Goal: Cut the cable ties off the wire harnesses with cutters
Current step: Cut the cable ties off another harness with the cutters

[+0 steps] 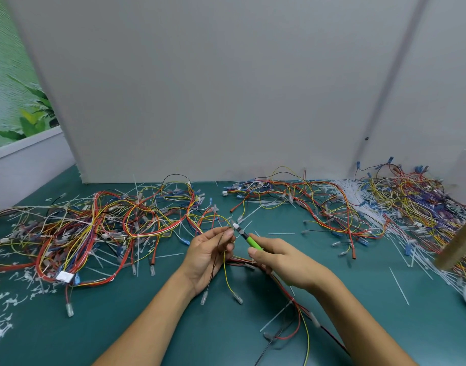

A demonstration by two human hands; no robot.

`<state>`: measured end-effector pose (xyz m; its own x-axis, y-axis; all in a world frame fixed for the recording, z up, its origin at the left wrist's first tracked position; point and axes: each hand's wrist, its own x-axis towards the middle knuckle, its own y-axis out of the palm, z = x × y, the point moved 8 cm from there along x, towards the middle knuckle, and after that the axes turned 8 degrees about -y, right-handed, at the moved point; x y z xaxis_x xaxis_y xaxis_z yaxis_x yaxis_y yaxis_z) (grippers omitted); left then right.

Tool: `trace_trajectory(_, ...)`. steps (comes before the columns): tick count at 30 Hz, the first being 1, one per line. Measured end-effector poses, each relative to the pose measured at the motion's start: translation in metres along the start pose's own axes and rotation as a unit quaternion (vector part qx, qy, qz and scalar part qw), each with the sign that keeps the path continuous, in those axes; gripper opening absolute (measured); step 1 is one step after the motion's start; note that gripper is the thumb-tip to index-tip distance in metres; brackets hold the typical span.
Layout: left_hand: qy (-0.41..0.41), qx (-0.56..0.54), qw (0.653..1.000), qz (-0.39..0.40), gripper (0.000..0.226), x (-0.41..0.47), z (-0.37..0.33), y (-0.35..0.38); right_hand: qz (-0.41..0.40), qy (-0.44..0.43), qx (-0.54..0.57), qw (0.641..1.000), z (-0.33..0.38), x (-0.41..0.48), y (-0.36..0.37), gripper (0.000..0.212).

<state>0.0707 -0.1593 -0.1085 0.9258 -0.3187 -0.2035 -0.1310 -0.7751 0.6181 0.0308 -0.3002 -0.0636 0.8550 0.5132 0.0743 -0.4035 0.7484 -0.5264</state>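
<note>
Here the left hand (208,257) pinches the harness (224,265) between thumb and fingertips, above the table (121,326). The right hand (276,257) grips the green cutters (246,236), tip at the pinch; the blades are too small to read. The cut should probably bite only the tie, clear of the wires. A left heap (94,228) and a right heap (385,207) wait.

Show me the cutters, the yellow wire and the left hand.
cutters (253,242): head view, on the green handle.
yellow wire (226,276): head view, on the stretch hanging below the fingers.
left hand (206,256): head view, on the palm.
</note>
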Motion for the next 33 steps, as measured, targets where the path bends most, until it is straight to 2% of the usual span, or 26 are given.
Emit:
trace_trajectory(7,0.009,-0.011,1.000,-0.004,0.019,0.001,-0.002,-0.001,-0.032,0.001,-0.106,0.994,0.003,-0.002,-0.001,0.051)
trace_trajectory(11,0.010,-0.014,1.000,-0.007,0.019,0.002,-0.002,-0.004,-0.085,-0.043,-0.144,0.985,0.011,-0.002,-0.006,0.041)
trace_trajectory(15,0.012,-0.008,1.000,-0.007,0.017,0.004,-0.001,-0.005,-0.112,-0.054,-0.129,0.984,0.012,-0.003,-0.008,0.027)
trace_trajectory(24,0.014,0.000,1.000,-0.008,0.019,0.004,-0.001,-0.005,-0.161,-0.062,-0.148,0.974,0.020,-0.008,-0.014,0.024)
trace_trajectory(33,0.008,0.018,1.000,-0.005,0.021,0.002,-0.001,-0.002,-0.160,-0.071,-0.151,0.973,0.019,-0.008,-0.018,0.029)
